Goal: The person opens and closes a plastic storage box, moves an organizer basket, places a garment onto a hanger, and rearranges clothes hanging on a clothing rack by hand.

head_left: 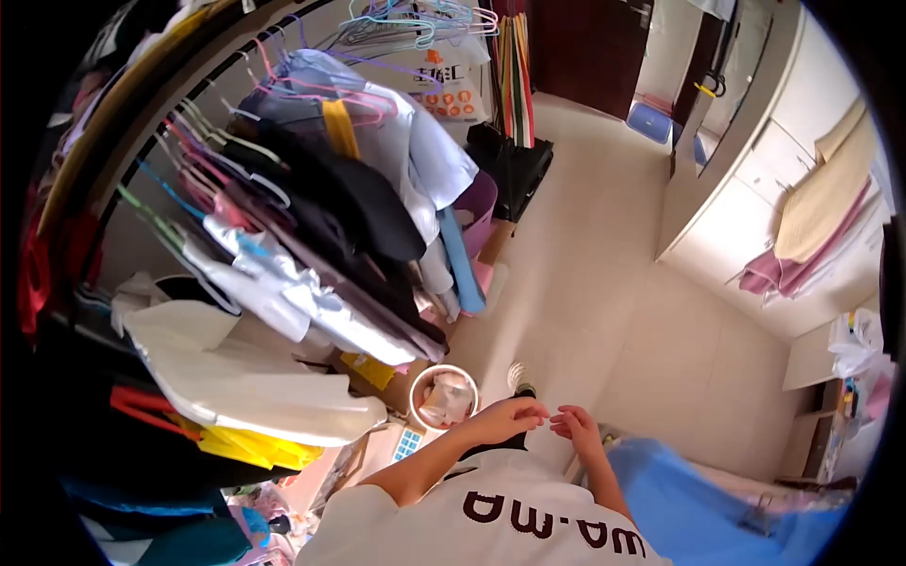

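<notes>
My left hand (510,419) is in front of my white shirt (453,519), its fingers loosely bent and pointing right, with nothing seen in them. Facing it across a small gap, my right hand (576,424) has its fingers apart and slightly curled, also holding nothing visible. Just left of my left hand stands a white bin (415,396) with crumpled waste inside. One shoe (516,375) shows on the floor beyond my hands.
At left, a rack carries many garments on hangers, including a black garment (359,198) and a cream one (236,377). A blue cloth (698,500) lies at lower right. Clothes hang by the white cabinet (764,160); a dark door (590,47) is far ahead.
</notes>
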Motion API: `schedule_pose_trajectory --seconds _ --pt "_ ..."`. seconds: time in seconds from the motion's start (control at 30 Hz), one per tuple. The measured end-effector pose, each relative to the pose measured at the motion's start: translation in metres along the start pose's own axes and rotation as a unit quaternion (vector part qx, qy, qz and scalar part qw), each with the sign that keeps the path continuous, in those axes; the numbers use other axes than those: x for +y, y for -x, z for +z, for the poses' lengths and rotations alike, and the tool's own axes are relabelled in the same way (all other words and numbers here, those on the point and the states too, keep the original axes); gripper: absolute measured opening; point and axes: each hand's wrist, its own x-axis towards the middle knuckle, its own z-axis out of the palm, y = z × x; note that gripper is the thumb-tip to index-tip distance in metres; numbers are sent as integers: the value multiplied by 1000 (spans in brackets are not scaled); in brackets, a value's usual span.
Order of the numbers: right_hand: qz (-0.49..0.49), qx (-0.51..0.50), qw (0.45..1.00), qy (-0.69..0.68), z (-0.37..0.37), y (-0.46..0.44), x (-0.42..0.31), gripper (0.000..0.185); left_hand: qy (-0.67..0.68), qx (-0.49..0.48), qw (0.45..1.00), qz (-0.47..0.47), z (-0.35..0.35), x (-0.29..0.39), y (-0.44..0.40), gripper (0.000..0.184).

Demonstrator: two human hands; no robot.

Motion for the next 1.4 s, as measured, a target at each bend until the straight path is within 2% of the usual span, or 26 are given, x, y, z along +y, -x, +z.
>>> schedule_pose_trajectory --seconds 0.13,0.17,0.27,0.33,0.43,0.47,0.53,0.57,0.67,0.7,0.77,0.8,0.83,0.87,0.93,0.97,1.0,1.07,1.1,1.17,1.2,1.27,1.33,1.37,1.4 --pt "38 -5 999 38 -21 -66 -59 26 -55 28 997 37 -31 41 -74 22" --pt "22 -15 998 57 -25 -80 -78 26 -39 22 999 12 -41 53 -90 23" --pt "10 -31 994 108 -30 -126 -139 26 -38 42 997 50 -70 76 -131 24" --pt "-41 -31 991 125 -42 -159 -162 25 -28 81 996 33 -82 98 -142 24" --pt "-36 -50 991 121 -45 -197 -189 24 -42 135 988 64 -100 102 -156 23" --pt "-30 -50 992 114 -48 -212 -190 24 -35 180 981 66 -106 104 -155 23" --pt "8 -98 985 139 -54 -244 -183 23 -8 237 970 60 -111 105 -155 19" --pt "17 -146 977 155 -57 -256 -177 23 -5 279 956 90 -115 82 -162 18" --pt "67 -283 924 247 -53 -282 -189 24 4 402 912 75 -113 79 -141 17" --pt "81 -318 906 267 -52 -294 -195 23 10 465 879 107 -107 96 -126 17" --pt "100 -375 876 287 -46 -318 -202 21 50 608 781 134 -100 87 -104 19" --pt "97 -392 868 290 -42 -335 -206 21 95 718 681 107 -93 101 -85 21" --pt "63 -420 851 308 -37 -352 -209 20 118 784 580 186 -94 96 -66 9" --pt "29 -444 833 328 -35 -364 -213 20 10 878 452 157 -100 99 -39 10" --pt "22 -461 824 328 -16 -374 -232 19 -122 917 314 216 -107 129 28 13" --pt "0 -460 820 341 -7 -378 -237 19 -154 938 254 178 -108 154 56 16" --pt "-22 -458 816 353 2 -381 -241 19 -271 941 175 97 -115 172 84 19" --pt "-28 -467 808 359 17 -383 -239 18 -339 930 126 66 -143 181 129 23" --pt "-30 -480 800 358 26 -376 -237 18 -340 930 121 67 -154 176 146 23" --pt "-35 -491 796 351 40 -362 -223 18 -321 921 213 -59 -173 165 174 24" --pt "-46 -506 789 345 42 -357 -210 18 -324 920 213 -55 -173 170 181 24" --pt "-59 -515 785 339 39 -343 -187 19 -206 883 410 -99 -170 179 189 25" --pt "-34 -545 749 375 41 -319 -170 22 -186 889 408 -88 -169 181 197 24" --pt "-36 -541 752 376 44 -307 -166 22 -197 916 344 -59 -169 177 207 24" --pt "-35 -571 708 415 43 -295 -163 23 -205 938 279 -32 -169 172 213 23"
